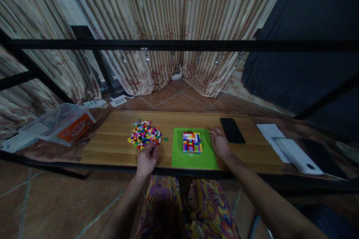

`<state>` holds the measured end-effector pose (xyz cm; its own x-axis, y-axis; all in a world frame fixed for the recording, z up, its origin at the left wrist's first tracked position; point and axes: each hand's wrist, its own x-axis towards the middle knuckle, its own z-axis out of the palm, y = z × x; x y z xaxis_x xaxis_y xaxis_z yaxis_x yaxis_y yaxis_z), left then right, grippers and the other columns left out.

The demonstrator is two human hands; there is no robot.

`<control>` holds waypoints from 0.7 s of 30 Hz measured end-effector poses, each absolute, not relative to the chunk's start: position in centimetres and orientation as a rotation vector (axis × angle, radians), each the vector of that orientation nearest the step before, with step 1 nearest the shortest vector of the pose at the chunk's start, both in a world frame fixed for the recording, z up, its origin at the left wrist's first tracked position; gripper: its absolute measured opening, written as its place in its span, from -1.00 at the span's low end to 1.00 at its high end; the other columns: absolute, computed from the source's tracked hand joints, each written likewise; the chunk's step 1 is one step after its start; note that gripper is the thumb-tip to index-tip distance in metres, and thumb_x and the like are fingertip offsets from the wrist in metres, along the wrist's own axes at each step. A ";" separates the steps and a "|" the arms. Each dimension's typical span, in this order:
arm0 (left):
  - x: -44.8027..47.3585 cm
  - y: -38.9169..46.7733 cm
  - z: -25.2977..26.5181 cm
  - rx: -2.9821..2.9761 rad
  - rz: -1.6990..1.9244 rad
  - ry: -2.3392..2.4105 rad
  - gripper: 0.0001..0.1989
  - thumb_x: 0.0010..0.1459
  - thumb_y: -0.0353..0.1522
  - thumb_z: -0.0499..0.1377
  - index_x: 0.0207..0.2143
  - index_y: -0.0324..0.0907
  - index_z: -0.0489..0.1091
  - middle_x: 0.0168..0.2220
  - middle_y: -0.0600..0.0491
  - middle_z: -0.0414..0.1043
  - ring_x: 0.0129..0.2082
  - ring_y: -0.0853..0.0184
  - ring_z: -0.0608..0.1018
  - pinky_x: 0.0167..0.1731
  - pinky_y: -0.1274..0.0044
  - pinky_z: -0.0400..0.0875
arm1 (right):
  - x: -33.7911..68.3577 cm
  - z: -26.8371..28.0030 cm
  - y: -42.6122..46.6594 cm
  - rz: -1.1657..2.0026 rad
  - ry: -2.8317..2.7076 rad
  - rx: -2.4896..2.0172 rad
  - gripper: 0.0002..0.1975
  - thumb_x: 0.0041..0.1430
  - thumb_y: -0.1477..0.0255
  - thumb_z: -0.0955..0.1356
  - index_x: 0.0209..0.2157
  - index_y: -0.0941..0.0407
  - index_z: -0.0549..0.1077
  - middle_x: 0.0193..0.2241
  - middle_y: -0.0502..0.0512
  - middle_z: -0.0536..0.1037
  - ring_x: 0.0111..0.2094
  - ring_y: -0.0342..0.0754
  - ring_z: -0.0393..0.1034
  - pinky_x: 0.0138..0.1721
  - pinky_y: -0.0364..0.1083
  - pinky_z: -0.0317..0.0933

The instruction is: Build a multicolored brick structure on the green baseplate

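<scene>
A loose pile of small multicoloured toy bricks (145, 133) lies on the wooden table. My left hand (147, 160) is at the near right edge of that pile, thumb and fingers pinched together; whatever is between them is too small to make out. Right of the pile, a green studded baseplate (179, 160) lies flat. On it stands a low block built of coloured bricks (192, 142), with red, white, yellow, blue and purple showing. My right hand (219, 143) has its fingers curled at the baseplate's right edge, apparently gripping it. One green brick (165, 139) lies between pile and baseplate.
A black phone (232, 130) lies beyond my right hand. Farther right are white paper (270, 136) and a white device (298, 155). A clear plastic box (60, 121) with an orange label stands left of the wooden tabletop (108, 145). A black metal bar (179, 45) crosses behind.
</scene>
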<state>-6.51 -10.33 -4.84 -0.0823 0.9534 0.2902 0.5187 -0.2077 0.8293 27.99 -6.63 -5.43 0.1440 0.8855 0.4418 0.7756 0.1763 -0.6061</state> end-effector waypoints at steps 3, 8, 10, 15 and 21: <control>-5.8 -10.3 -4.3 1.831 1.211 1.614 -0.77 0.18 -0.38 0.08 -0.14 -0.22 0.44 -0.21 -0.08 0.56 -0.21 0.25 0.60 -0.14 0.41 0.50 | 28.3 -6.2 -6.5 0.101 -1.689 -1.621 -0.67 0.26 0.37 0.14 -0.38 0.11 0.48 -0.31 0.20 0.49 -0.18 0.04 0.34 -0.11 0.01 0.25; -3.6 -9.2 -3.2 2.053 1.037 1.715 -0.74 0.20 -0.48 0.04 -0.11 -0.21 0.44 -0.14 -0.07 0.53 -0.11 0.26 0.56 -0.03 0.44 0.45 | 28.8 -6.7 -6.5 0.031 -1.758 -1.628 -0.65 0.29 0.38 0.12 -0.42 0.10 0.45 -0.35 0.16 0.46 -0.22 0.01 0.32 -0.11 0.00 0.24; -2.9 -8.5 -2.7 2.116 0.872 1.817 -0.73 0.19 -0.48 0.05 -0.07 -0.23 0.43 -0.09 -0.10 0.50 -0.11 0.23 0.55 -0.05 0.44 0.45 | 28.9 -6.7 -6.5 0.006 -1.770 -1.631 -0.65 0.30 0.38 0.12 -0.43 0.10 0.44 -0.37 0.14 0.45 -0.24 -0.01 0.31 -0.12 -0.01 0.24; -2.3 -6.9 -1.8 2.232 0.481 1.911 -0.81 0.19 -0.46 0.09 -0.17 -0.21 0.45 -0.08 -0.11 0.46 -0.15 0.24 0.55 -0.11 0.48 0.45 | 28.9 -7.0 -6.3 -0.056 -1.749 -1.651 -0.71 0.26 0.40 0.15 -0.39 0.11 0.45 -0.37 0.13 0.45 -0.26 -0.02 0.30 -0.15 -0.02 0.25; -2.3 -6.5 -1.7 2.267 0.445 1.876 -0.83 0.21 -0.45 0.06 -0.21 -0.20 0.44 -0.10 -0.12 0.46 -0.17 0.22 0.55 -0.13 0.47 0.44 | 28.9 -7.1 -6.3 -0.068 -1.744 -1.684 -0.73 0.24 0.41 0.17 -0.36 0.11 0.47 -0.34 0.15 0.47 -0.25 0.00 0.30 -0.13 -0.01 0.25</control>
<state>-2.30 -6.48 -1.73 0.1667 0.9784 0.1224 0.9291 -0.1974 0.3128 28.92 -6.27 -7.13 0.0917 0.8573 0.5066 0.8941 0.1531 -0.4210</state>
